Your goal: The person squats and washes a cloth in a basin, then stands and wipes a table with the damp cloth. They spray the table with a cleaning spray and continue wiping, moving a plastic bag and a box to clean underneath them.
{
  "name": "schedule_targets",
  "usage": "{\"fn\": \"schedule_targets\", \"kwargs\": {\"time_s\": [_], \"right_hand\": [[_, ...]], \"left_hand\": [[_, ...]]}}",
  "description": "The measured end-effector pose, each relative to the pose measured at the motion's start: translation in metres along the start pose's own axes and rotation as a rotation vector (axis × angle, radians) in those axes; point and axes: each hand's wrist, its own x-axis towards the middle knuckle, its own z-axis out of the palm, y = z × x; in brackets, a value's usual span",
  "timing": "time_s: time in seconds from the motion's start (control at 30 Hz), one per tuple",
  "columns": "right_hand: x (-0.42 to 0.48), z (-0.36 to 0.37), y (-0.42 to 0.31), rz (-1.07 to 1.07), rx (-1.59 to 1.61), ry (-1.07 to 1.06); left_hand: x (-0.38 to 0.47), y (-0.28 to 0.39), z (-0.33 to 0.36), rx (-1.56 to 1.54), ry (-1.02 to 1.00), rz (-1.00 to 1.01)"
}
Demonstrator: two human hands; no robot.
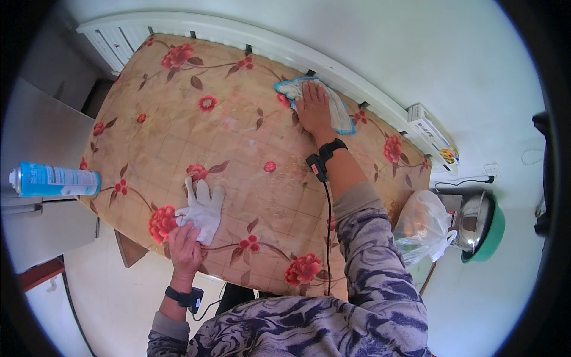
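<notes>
A table [250, 147] spreads before me under a beige plastic cover printed with red flowers. My right hand [315, 109] lies flat, fingers forward, on a white cloth [341, 114] with a blue edge, near the table's far side. The palm hides the middle of the cloth. At the near left, the fingers of my left hand [185, 247] are curled over the cuff end of a white glove [207, 214], which lies on the cover with its fingers pointing away from me. A black strap with a small device sits on each wrist.
A blue spray can [58, 180] is at the left table edge. A white railing [285, 47] borders the far side, with a white box [430, 134] against it at right. A tied plastic bag [424, 227], a steel bowl [471, 223] and a green basin [495, 232] are at right.
</notes>
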Motion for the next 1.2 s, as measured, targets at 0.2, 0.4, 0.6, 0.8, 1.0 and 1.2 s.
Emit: {"fn": "schedule_targets", "kwargs": {"time_s": [0.2, 0.4, 0.6, 0.8, 1.0, 1.2], "right_hand": [[-0.003, -0.007, -0.012, -0.218, 0.116, -0.048], [-0.021, -0.015, -0.035, -0.421, 0.213, -0.095], [-0.044, -0.025, -0.053, -0.555, 0.302, -0.146], [-0.068, -0.032, -0.065, -0.651, 0.404, -0.19], [-0.086, -0.041, -0.074, -0.543, 0.767, -0.282], [-0.102, -0.073, -0.045, 0.573, 1.981, -0.429]], "left_hand": [[0.001, 0.0, 0.001, 0.014, 0.01, 0.021], [0.002, 0.002, 0.001, 0.003, -0.002, -0.01], [0.003, 0.005, 0.0, 0.016, 0.025, 0.009], [0.005, 0.007, 0.0, 0.021, 0.036, 0.037], [0.006, 0.008, 0.0, 0.026, 0.065, 0.05], [0.003, 0.002, 0.001, -0.015, 0.049, 0.02]]}}
